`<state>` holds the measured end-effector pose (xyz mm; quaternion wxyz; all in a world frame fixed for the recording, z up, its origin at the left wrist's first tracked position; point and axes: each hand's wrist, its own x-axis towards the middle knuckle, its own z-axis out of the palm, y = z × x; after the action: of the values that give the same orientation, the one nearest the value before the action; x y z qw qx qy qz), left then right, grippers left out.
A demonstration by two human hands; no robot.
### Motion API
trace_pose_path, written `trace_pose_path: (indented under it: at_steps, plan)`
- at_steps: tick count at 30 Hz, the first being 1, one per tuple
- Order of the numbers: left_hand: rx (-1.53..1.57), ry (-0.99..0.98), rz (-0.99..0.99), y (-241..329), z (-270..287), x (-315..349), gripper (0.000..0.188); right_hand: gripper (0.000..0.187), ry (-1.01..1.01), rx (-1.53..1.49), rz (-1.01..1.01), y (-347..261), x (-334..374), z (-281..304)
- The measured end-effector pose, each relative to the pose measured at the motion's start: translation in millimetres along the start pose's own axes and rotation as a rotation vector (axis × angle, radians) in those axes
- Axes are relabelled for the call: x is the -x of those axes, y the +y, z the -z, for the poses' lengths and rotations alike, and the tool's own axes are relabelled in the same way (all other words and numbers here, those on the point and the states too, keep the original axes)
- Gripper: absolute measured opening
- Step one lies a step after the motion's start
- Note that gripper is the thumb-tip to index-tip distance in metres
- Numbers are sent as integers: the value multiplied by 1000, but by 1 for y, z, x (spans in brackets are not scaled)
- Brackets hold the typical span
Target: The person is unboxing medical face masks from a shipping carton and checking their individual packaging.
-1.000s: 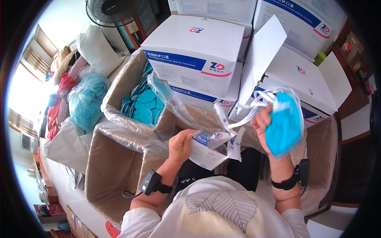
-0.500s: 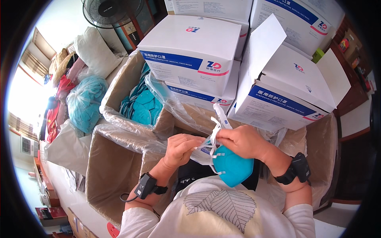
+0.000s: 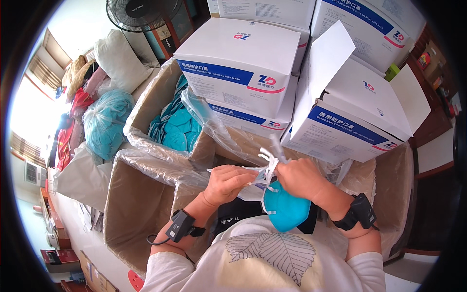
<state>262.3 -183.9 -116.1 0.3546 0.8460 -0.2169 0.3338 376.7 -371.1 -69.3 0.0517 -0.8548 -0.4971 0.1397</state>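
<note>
In front of my chest hangs a teal cup-shaped face mask (image 3: 286,207) with white ear straps (image 3: 269,163). My right hand (image 3: 302,179) is closed round the straps at the mask's upper edge. My left hand (image 3: 227,185) pinches a thin clear plastic wrapper (image 3: 259,176) just left of the mask. The two hands are close together, and the wrapper runs between them. A blurred pale strip stands up beyond my right fingers. Part of the wrapper is hidden behind my fingers and the straps.
Beyond my hands stand white-and-blue mask boxes (image 3: 238,63), one with raised flaps (image 3: 333,61). At left, a plastic-lined carton (image 3: 141,194) adjoins another holding teal masks (image 3: 180,129). A tied bag of teal items (image 3: 108,124), a white sack (image 3: 119,61) and a fan (image 3: 141,12) lie farther left.
My right hand has shifted slightly toward the far side with the straps bunched in it. The mask still hangs below, and the pale strip has swung and blurred. My left hand keeps its pinch.
</note>
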Motion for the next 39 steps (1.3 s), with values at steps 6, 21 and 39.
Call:
trace_pose_path:
  at_steps: [6, 21, 39]
  plan:
    - [-26, 50, 69, -3, 1, 4, 22, 19, -147, -309, 18, 2, -4, 2]
    - [-50, 51, 223, -15, -10, -12, 15, 23, -29, -409, 18, 3, -11, -1]
    - [-89, 107, 536, -14, 2, -13, 13, 13, 356, -772, 62, -15, -3, 4]
